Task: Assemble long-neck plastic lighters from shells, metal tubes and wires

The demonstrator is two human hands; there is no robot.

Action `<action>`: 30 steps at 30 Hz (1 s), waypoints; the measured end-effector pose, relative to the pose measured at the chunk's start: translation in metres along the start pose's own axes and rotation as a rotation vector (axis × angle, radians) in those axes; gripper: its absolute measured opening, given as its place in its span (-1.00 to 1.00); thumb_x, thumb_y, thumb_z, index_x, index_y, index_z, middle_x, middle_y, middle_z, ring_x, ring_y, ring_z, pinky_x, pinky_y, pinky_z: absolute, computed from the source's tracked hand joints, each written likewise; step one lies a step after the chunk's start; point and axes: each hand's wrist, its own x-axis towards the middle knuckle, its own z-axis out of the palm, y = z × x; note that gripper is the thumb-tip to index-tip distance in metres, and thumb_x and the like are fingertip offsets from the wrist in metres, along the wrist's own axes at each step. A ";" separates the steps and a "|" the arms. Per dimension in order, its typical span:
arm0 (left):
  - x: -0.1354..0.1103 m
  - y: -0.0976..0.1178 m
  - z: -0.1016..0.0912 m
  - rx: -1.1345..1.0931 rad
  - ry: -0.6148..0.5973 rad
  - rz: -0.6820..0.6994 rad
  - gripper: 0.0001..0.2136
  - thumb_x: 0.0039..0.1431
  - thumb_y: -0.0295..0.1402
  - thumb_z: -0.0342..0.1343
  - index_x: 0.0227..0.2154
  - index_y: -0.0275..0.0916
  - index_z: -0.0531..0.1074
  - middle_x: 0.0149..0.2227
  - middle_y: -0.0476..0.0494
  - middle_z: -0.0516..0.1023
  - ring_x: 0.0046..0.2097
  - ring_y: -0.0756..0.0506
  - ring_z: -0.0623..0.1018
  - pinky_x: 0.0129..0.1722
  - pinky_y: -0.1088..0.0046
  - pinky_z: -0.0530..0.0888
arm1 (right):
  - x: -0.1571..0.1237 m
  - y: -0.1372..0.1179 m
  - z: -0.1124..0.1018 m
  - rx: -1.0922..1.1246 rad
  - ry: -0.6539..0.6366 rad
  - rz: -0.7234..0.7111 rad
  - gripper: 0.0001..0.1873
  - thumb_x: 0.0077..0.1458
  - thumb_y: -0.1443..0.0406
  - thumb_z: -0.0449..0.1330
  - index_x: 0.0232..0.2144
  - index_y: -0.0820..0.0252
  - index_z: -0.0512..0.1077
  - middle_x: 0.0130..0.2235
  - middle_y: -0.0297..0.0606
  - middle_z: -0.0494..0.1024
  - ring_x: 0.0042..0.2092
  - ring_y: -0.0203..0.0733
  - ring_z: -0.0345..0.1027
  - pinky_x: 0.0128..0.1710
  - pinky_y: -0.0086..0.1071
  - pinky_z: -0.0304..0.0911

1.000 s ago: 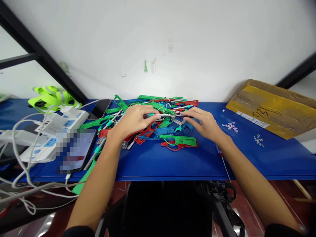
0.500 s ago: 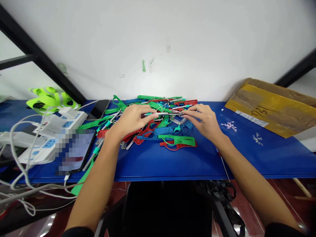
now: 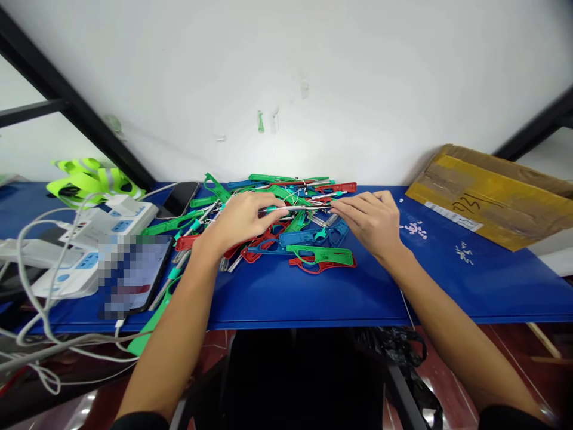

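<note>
A thin metal lighter rod with a teal part near its left end lies level between my hands, above the pile. My left hand is closed on the teal end; its fingers hide part of that end. Pinched between thumb and fingers of my right hand is the rod's right tip. Below and around them spreads a heap of green, red and blue plastic lighter shells with finger loops, metal rods and thin white wires. A green shell overlaps a red shell at the heap's front.
Left of the heap are a phone, a white power strip with cables, a dark phone and a neon yellow strap. At right stand a taped cardboard box, small pink pieces and white bits.
My right hand has turned, its fingers drawing closer together at the rod's tip. My left hand has barely shifted and keeps hold of the other end.
</note>
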 end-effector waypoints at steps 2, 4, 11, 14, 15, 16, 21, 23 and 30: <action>0.000 0.001 -0.001 0.030 0.016 0.003 -0.61 0.49 0.01 0.08 -0.08 -0.09 0.73 -0.08 -0.12 0.78 -0.20 -0.16 0.66 -0.17 0.26 0.49 | 0.000 -0.001 0.000 -0.017 0.011 -0.002 -0.83 0.48 0.23 0.29 -0.01 -0.17 0.67 -0.06 -0.42 0.80 -0.15 -0.12 0.52 -0.15 -0.10 0.11; 0.000 0.001 -0.001 0.074 0.023 0.007 -0.62 0.49 -0.01 0.07 -0.09 -0.09 0.73 -0.11 -0.12 0.78 -0.23 -0.15 0.65 -0.22 0.28 0.46 | 0.001 -0.002 0.000 0.001 0.017 0.010 -0.84 0.49 0.22 0.27 -0.03 -0.16 0.66 -0.06 -0.40 0.80 -0.14 -0.08 0.52 -0.16 -0.08 0.12; 0.003 0.015 0.019 0.158 -0.053 0.088 -0.70 0.45 -0.23 0.06 -0.01 -0.15 0.67 -0.11 -0.14 0.78 -0.26 -0.17 0.68 -0.28 0.30 0.44 | 0.002 -0.014 0.008 0.155 -0.084 0.007 -0.83 0.48 0.20 0.27 -0.05 -0.21 0.67 -0.11 -0.44 0.80 -0.16 -0.08 0.52 -0.15 -0.08 0.16; 0.004 0.026 0.033 0.162 -0.080 0.138 -0.67 0.53 -0.16 0.07 0.15 -0.16 0.59 0.03 -0.18 0.77 -0.09 -0.23 0.73 -0.15 0.28 0.52 | 0.002 -0.025 0.014 0.198 -0.113 -0.015 -0.85 0.49 0.17 0.26 -0.08 -0.13 0.67 -0.12 -0.40 0.80 -0.17 -0.10 0.51 -0.18 -0.11 0.14; 0.004 0.029 0.036 0.160 -0.091 0.152 -0.65 0.55 -0.12 0.07 0.18 -0.17 0.57 0.05 -0.19 0.76 -0.05 -0.25 0.74 -0.13 0.28 0.53 | 0.002 -0.028 0.015 0.212 -0.119 -0.017 -0.84 0.50 0.17 0.25 -0.10 -0.09 0.67 -0.14 -0.37 0.80 -0.18 -0.11 0.50 -0.18 -0.12 0.13; 0.004 0.031 0.039 0.155 -0.102 0.167 -0.63 0.57 -0.09 0.06 0.19 -0.17 0.56 0.05 -0.20 0.76 -0.02 -0.25 0.74 -0.13 0.29 0.53 | 0.002 -0.031 0.016 0.224 -0.121 -0.018 -0.83 0.51 0.17 0.24 -0.12 -0.05 0.65 -0.16 -0.36 0.80 -0.19 -0.11 0.50 -0.19 -0.13 0.12; 0.005 0.032 0.047 0.089 -0.110 0.228 -0.68 0.64 -0.09 -0.02 0.07 -0.14 0.56 -0.03 -0.14 0.76 -0.09 -0.16 0.74 -0.26 0.38 0.45 | 0.002 -0.034 0.015 0.324 -0.161 0.024 -0.86 0.49 0.18 0.24 -0.18 0.04 0.52 -0.21 -0.31 0.74 -0.18 -0.11 0.49 -0.15 -0.17 0.14; 0.005 0.030 0.046 0.074 -0.115 0.240 -0.69 0.65 -0.12 -0.04 0.04 -0.14 0.56 -0.08 -0.12 0.76 -0.14 -0.14 0.73 -0.30 0.38 0.41 | 0.003 -0.031 0.011 0.437 -0.240 0.069 -0.92 0.45 0.20 0.27 -0.14 0.03 0.47 -0.12 -0.26 0.72 -0.11 -0.07 0.52 -0.06 -0.14 0.21; 0.003 0.025 0.030 0.081 -0.089 0.228 -0.70 0.63 -0.15 -0.04 0.06 -0.13 0.55 -0.09 -0.11 0.75 -0.20 -0.14 0.68 -0.26 0.35 0.40 | 0.004 -0.009 0.002 1.066 -0.552 0.336 -0.62 0.48 0.03 0.16 0.21 0.02 0.36 0.00 -0.22 0.73 0.01 -0.11 0.61 0.00 -0.19 0.45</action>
